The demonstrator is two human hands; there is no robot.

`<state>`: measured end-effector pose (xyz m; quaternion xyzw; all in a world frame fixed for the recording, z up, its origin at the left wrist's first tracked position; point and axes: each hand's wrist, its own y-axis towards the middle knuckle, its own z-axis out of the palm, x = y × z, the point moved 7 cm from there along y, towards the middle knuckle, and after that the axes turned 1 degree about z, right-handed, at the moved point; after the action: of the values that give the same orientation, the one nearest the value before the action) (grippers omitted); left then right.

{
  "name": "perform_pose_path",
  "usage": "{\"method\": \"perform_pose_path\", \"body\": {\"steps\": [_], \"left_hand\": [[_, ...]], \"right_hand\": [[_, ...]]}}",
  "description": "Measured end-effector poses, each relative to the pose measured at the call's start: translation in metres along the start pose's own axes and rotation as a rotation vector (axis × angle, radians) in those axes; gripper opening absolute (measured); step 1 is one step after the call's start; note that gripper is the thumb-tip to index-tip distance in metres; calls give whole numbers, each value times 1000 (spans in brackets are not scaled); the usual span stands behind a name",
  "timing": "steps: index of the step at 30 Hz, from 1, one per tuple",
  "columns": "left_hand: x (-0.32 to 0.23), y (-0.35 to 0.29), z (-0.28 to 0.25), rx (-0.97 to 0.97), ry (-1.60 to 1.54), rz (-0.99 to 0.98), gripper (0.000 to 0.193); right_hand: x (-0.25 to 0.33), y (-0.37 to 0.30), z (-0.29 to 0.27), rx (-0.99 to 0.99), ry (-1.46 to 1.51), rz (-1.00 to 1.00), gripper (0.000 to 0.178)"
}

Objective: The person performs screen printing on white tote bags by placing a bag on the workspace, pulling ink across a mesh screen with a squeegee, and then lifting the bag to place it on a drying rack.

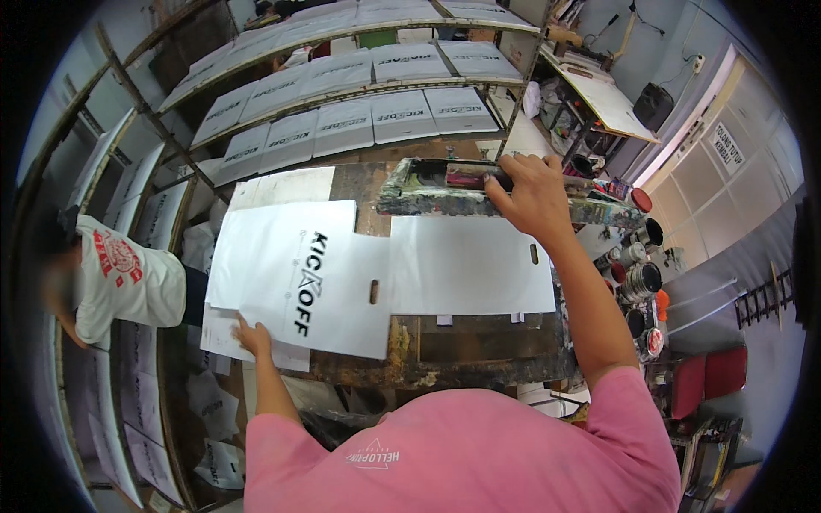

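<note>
A white bag (282, 274) with dark print and a punched handle slot lies at the left of the stained worktable (342, 366), partly over other white sheets. My left hand (252, 336) is closed on its near left edge; the fingertips are partly hidden. To its right, a plain white bag (470, 265) with a handle slot lies flat on the table. Beyond this, the ink-stained screen-printing frame (419, 203) is tilted up and seen nearly edge-on. My right hand (532, 192) is closed on its upper edge, beside a reddish-brown bar (466, 175) in the frame.
Racks of printed white bags (342, 124) stand at the far side. At the left, a person in a white shirt (128, 269) is beside more loaded shelves (141, 376). Ink cans (641, 278) crowd the table's right side, with a red chair (705, 380) behind them.
</note>
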<state>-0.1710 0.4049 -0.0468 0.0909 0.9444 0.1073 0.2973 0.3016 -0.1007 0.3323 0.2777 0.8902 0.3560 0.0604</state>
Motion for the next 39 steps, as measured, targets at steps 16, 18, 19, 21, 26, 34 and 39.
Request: {"method": "perform_pose_path", "body": {"steps": [16, 18, 19, 21, 26, 34, 39], "left_hand": [[-300, -367, 41, 1411, -1422, -752, 117], [-283, -374, 61, 1314, -1342, -1051, 123], [-275, -378, 68, 1259, -1291, -1195, 126], [-263, -382, 87, 1310, -1239, -1086, 130], [-253, -390, 103, 1279, -1085, -1079, 135], [-252, -392, 106, 1134, -997, -1213, 145], [-252, -393, 99, 1198, -1035, -1144, 145]], "right_hand": [[5, -241, 125, 746, 130, 34, 40], [11, -282, 154, 806, 191, 95, 40], [15, -302, 165, 791, 201, 118, 40], [19, -323, 178, 774, 225, 108, 42], [-3, -309, 215, 611, 189, 4, 48], [-128, -161, 354, 507, 147, 44, 36], [-181, -71, 401, 739, 187, 16, 44]]}}
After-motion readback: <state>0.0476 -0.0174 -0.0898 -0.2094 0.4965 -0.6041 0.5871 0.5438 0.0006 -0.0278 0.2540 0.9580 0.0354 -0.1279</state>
